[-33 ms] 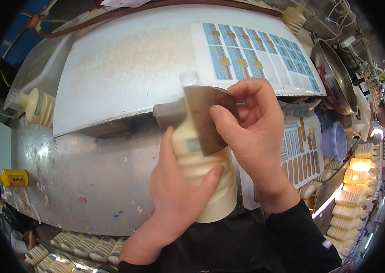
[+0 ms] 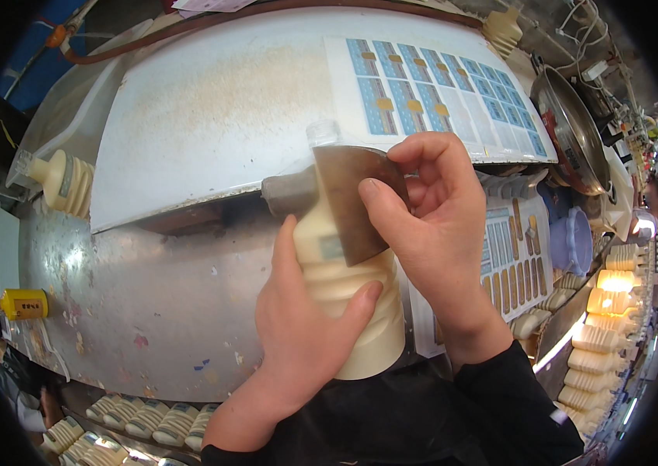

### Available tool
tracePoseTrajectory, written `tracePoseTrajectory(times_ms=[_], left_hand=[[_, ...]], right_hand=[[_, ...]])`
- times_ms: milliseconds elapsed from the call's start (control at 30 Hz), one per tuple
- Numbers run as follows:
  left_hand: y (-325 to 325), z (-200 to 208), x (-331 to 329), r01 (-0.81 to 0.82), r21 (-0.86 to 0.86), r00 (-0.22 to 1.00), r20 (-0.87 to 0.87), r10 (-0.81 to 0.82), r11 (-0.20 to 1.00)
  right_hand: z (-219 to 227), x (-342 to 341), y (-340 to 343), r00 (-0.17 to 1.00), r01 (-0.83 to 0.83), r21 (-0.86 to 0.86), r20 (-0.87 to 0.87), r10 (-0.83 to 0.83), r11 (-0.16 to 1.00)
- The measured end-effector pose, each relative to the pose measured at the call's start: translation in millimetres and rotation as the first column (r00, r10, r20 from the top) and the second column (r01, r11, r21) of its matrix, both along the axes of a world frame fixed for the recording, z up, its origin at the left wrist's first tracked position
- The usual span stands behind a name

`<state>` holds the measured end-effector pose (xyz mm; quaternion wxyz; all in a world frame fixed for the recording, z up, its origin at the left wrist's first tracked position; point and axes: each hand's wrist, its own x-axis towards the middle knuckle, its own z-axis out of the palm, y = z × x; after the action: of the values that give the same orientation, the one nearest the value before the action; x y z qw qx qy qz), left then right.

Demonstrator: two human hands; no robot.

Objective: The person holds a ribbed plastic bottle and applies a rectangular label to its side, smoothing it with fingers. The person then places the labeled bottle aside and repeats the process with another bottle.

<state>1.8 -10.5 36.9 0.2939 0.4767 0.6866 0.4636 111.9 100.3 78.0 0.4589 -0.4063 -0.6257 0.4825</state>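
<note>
A cream bottle (image 2: 368, 342) with spiral ridges and a clear neck leans upward in front of me. My left hand (image 2: 298, 322) is wrapped around its body, the thumb across the near ridges. Pinched between the thumb and fingers of my right hand (image 2: 442, 225) is a thin brown flat scraper (image 2: 352, 206), which lies over the bottle's shoulder. Just below its left edge, a small grey-blue patch (image 2: 331, 248) shows on the bottle. A grey rounded fixture (image 2: 290, 193) sits behind the bottle's left side; the scraper hides part of the bottle.
Beyond the bottle stands a white board (image 2: 212, 109) with a sheet of blue labels (image 2: 383, 105). Another label sheet (image 2: 515, 256) lies at right, near a lilac bucket (image 2: 571, 241) and a metal pan (image 2: 574, 128). A yellow can (image 2: 26, 304) and another bottle (image 2: 61, 182) stand left.
</note>
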Motion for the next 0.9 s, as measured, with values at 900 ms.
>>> tracePoseTrajectory(times_ms=[900], left_hand=[[-1.3,-0.6,2.1,-0.044,0.006,0.999,-0.022,0.044,0.999]], right_hand=[[2.8,-10.1,3.6,0.911,0.032,0.458,0.352,-0.215,0.888]])
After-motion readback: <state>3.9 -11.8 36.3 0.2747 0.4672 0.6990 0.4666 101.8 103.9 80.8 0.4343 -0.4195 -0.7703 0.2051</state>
